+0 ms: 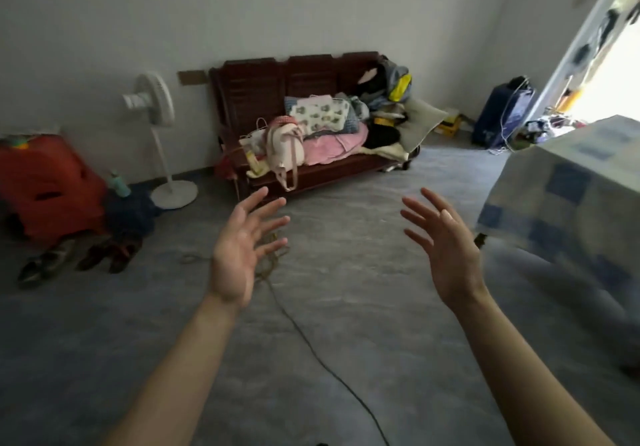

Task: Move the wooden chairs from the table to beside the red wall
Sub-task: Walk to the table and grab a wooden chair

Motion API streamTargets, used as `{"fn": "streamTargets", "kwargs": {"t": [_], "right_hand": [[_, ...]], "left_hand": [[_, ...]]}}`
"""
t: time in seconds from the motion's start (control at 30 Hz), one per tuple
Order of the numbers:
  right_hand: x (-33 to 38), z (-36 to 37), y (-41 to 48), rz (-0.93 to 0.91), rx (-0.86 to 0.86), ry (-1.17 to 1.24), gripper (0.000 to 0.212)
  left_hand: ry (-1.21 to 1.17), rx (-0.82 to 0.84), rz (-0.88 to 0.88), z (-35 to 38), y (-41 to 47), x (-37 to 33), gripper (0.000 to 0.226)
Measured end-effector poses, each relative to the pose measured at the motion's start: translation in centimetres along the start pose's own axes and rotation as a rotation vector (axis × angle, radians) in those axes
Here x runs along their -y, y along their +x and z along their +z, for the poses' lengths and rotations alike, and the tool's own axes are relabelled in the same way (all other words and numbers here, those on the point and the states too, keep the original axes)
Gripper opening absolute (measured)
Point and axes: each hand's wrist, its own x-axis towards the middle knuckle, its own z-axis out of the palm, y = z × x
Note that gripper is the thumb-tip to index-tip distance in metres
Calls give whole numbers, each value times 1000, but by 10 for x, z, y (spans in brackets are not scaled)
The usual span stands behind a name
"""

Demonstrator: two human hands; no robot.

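The bare left hand (239, 255) and the bare right hand (446, 251) are raised side by side over the floor, well apart, palms turned toward each other and fingers spread; neither one holds or touches anything. Under them, running from the left hand toward 6 o'clock, a thin dark cable (311, 345) trails across the grey floor (363, 237). At 3 o'clock the corner of a table (568, 189) draped in a pale blue-and-white checked cloth juts in, blurred. At 12 o'clock a dark brown slatted wooden bench (263, 85) stands against the pale wall, heaped with clothes and bags. At 10 o'clock stands a white pedestal fan (154, 99), and at 9 o'clock a bulky orange-red object (45, 182) with pairs of dark shoes (93, 255) in front of it. A bright doorway (609, 75) opens at 2 o'clock. No wooden chairs show anywhere, and no red wall either; the walls in view are pale. With both hands free near the table, the person seems to be between carries, but how many chairs are moved or remain cannot be told.
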Motion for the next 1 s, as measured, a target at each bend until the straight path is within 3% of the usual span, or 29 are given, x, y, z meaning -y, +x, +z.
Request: {"fn": "streamTargets", "kwargs": {"t": [0.23,0.63,1.0], "right_hand": [[5,-47,174,-79,-153,76,52],[-48,-98,511,-120,-382,-14,54],[-60,-242,779,-225,-652,-20,47]], "left_hand": [[-195,132,-77,88,220,28,54],[-230,373,-176,207,605,110,52],[-201,689,-255,427,917,192,52]]}}
